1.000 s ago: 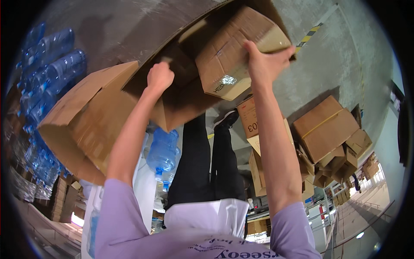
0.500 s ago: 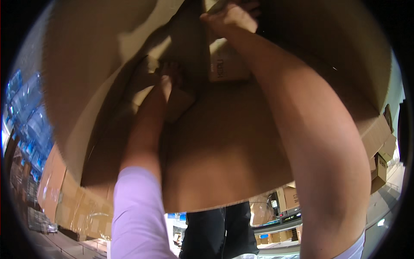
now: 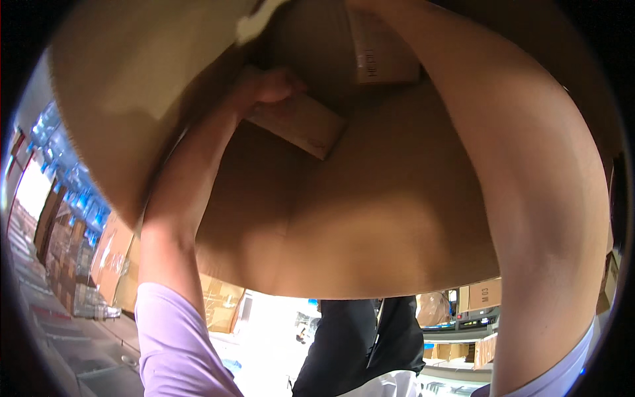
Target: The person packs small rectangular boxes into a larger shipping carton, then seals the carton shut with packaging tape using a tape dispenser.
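Observation:
Both my arms reach down into a large, deep cardboard carton (image 3: 370, 218). My left hand (image 3: 272, 86) is closed at the upper edge of a small brown cardboard box (image 3: 301, 126), which sits tilted inside the carton. Shadow hides some of the fingers. A second small cardboard box (image 3: 387, 53), with dark print on its side, lies farther in, beside my right forearm (image 3: 503, 119). That forearm runs out past the upper edge of the picture, so my right hand does not show.
Clear blue-tinted plastic bottles (image 3: 73, 172) are stacked at the far left, above taped cartons (image 3: 116, 258). A shelf (image 3: 463, 331) with more cardboard boxes stands beyond the carton's near rim (image 3: 370, 296). My dark-trousered legs (image 3: 357, 344) are close to that rim.
My left hand has closed on the small box, which now sits farther right and at a different tilt. My right hand has moved up out of the picture.

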Available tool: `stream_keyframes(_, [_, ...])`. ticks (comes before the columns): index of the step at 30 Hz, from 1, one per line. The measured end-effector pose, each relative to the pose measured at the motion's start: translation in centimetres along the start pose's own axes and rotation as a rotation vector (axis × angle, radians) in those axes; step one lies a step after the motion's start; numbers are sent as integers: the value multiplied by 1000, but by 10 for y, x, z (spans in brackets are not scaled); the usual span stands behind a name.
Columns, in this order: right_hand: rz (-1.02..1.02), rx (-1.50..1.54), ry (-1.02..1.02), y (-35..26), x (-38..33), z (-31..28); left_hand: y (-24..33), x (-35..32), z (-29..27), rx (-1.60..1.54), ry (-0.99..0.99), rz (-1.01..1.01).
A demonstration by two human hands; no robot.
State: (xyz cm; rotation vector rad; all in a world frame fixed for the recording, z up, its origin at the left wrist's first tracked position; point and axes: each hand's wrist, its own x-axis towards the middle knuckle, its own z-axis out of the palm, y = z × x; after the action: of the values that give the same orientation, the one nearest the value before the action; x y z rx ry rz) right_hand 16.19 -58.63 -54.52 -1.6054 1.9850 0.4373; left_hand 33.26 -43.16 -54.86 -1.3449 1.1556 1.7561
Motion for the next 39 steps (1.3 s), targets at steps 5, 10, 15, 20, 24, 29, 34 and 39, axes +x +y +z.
stream_keyframes(5, [-35,63,-39,3,-22,6,-46,7,-14,-258,34,546])
stream_keyframes(10, [-28,49,-73,35,-40,23,14,6,5,467,-148,41])
stream_keyframes(15, [-19,80,-83,51,-42,19,-6,-9,69,1016,229,374])
stream_keyframes(20, [-29,82,-51,64,-33,3,-107,-5,131,1106,683,461])
stream_keyframes(24, [-34,-38,-36,105,-31,-3,-52,-48,127,1195,356,299])
stream_keyframes(29, [-88,-85,0,90,-28,-18,-25,-54,147,1009,187,150])
stream_keyframes(34, [-189,17,-38,21,-53,-10,-85,-31,171,871,336,166])
stream_keyframes(39, [-194,-97,68,-9,-102,1,-58,-15,181,998,525,14])
